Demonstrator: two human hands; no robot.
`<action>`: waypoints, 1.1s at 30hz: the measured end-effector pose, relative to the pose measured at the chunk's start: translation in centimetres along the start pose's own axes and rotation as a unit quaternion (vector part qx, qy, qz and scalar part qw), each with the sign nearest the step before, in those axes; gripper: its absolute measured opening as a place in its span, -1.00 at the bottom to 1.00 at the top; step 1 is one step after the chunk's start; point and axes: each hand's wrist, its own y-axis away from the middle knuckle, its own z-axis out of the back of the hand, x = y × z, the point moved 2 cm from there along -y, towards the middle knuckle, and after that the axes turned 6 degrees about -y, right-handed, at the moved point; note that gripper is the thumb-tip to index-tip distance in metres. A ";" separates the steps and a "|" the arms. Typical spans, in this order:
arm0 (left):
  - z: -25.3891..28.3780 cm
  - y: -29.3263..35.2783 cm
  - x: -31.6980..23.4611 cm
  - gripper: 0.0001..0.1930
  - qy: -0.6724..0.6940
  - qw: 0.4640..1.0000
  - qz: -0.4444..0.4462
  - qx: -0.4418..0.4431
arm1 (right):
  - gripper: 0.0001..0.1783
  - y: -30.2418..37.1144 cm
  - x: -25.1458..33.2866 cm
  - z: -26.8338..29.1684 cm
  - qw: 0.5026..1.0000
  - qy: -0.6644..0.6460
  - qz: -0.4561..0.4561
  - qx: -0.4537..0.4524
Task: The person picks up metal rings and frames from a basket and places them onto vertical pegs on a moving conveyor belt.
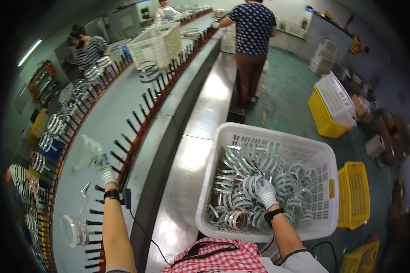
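My left hand [107, 174], in a striped white glove, reaches over the grey line surface. Its fingers are closed at the edge of a pale ring-shaped part [85, 152], which is smeared by motion. My right hand [266, 194], gloved the same way, is down in a white plastic basket [325, 157]. Its fingers are closed on a pale, shiny ring-shaped part [250, 185] among many similar ones heaped there. Another ring-shaped part [73, 231] stands on the line surface, left of my forearm. A small clear forked piece [83, 191] lies between the two.
Black pegs [120, 146] stand in rows along both line edges. A metal ledge [177, 182] runs between line and basket. A cream crate [155, 45] sits farther up the line. Yellow baskets [353, 195] stand at right. A person [255, 36] stands ahead; others work across.
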 end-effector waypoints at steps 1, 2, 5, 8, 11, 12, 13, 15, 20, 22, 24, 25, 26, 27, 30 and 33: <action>3.2 -1.8 2.9 -0.51 -0.054 0.996 -0.067 -0.028 | -0.64 0.0 0.6 -0.5 0.997 -0.046 0.065 -0.012; 0.1 0.6 -0.6 -0.54 -0.024 0.998 -0.059 -0.004 | -0.64 0.8 -1.8 1.8 0.999 -0.024 0.026 -0.035; 1.1 2.5 -4.3 -0.61 -0.089 0.989 0.064 0.098 | -0.67 2.8 0.7 5.9 0.973 -0.228 0.040 -0.021; 4.4 0.1 3.5 -0.69 0.187 0.961 0.170 0.112 | -0.71 3.4 3.4 6.4 0.955 -0.292 0.044 0.019; 5.1 3.0 2.4 -0.65 -0.249 0.952 -0.176 -0.041 | -0.71 4.9 5.0 7.9 0.980 -0.187 0.067 0.021; 6.4 1.7 5.3 -0.60 -0.225 0.970 -0.081 0.041 | -0.69 5.2 6.1 7.5 0.981 -0.159 0.100 0.038; 8.2 1.5 8.1 -0.56 -0.198 0.973 0.020 0.120 | -0.69 5.7 8.5 7.5 0.985 -0.126 0.085 0.086; 7.6 5.6 7.2 -0.49 -0.066 0.990 0.062 0.111 | -0.68 7.2 10.9 8.2 0.983 -0.104 0.133 0.079; 6.6 25.8 -12.5 -0.23 0.072 0.927 -0.058 0.364 | -0.71 9.3 16.1 6.9 0.939 -0.120 0.269 0.177; 7.6 27.8 -17.1 -0.09 0.018 0.837 -0.174 0.518 | -0.64 9.6 19.2 6.3 0.917 -0.166 0.219 0.289; 6.8 30.6 -18.8 -0.16 0.126 0.763 -0.061 0.631 | -0.67 9.6 20.9 4.9 0.902 -0.216 0.215 0.306; 6.3 30.9 -18.2 -0.25 0.144 0.731 0.002 0.667 | -0.67 9.5 22.3 4.5 0.882 -0.259 0.230 0.320; 6.1 31.0 -17.7 -0.33 0.161 0.694 0.065 0.699 | -0.68 9.1 23.3 4.2 0.860 -0.301 0.243 0.333; 6.2 30.9 -17.4 -0.33 0.160 0.695 0.069 0.698 | -0.67 8.2 23.8 3.6 0.839 -0.289 0.225 0.402; 7.7 30.2 -16.3 -0.60 0.164 0.670 0.177 0.702 | -0.64 4.6 24.4 2.1 0.834 -0.344 0.103 0.418; 9.1 29.8 -16.9 -0.66 0.205 0.645 0.378 0.631 | -0.66 -2.2 17.8 -4.6 0.917 -0.268 0.090 0.281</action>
